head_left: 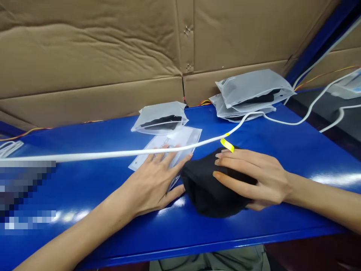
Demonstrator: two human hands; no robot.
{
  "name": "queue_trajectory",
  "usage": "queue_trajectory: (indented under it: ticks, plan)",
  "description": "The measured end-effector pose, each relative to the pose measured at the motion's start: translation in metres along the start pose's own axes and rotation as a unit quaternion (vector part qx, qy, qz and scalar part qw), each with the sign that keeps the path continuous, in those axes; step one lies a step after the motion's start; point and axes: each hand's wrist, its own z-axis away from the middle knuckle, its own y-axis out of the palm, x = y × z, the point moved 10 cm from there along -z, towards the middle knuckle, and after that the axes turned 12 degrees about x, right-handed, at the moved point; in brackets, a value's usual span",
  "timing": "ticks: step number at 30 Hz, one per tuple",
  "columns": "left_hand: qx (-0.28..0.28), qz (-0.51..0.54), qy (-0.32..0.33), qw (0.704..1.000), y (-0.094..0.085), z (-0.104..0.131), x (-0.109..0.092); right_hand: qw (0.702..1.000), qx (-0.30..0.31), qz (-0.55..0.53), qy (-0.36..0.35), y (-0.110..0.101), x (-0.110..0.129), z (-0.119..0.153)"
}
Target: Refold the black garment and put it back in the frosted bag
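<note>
Black fabric item [208, 188] held at lower centre of frame, fingers of right hand [262, 177] clamped on it, presumably for steadying. Flat translucent bag [186, 137], mid-frame, covered on desk [84, 180] by left hand [153, 184], fingers spread apart, presumably against slipping.

Bench [175, 233]: blue, glossy, light glinting off the top. Near its middle, a flat clear bag [184, 139]. Filled pouch [163, 113] just behind, overlapping the bag's far edge, black contents showing. Back right, frosted pouches [254, 88], stacked askew. Toward the front, black cloth [208, 188], bunched; contact underneath hidden.
</note>
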Motion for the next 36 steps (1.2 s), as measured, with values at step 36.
queue_trajectory:
  ticks: [36]
  plan:
    - [0.056,-0.06,-0.434,0.897,-0.011,0.024,0.118,0.978,0.086,-0.096,0.166,0.014,-0.036,0.003]
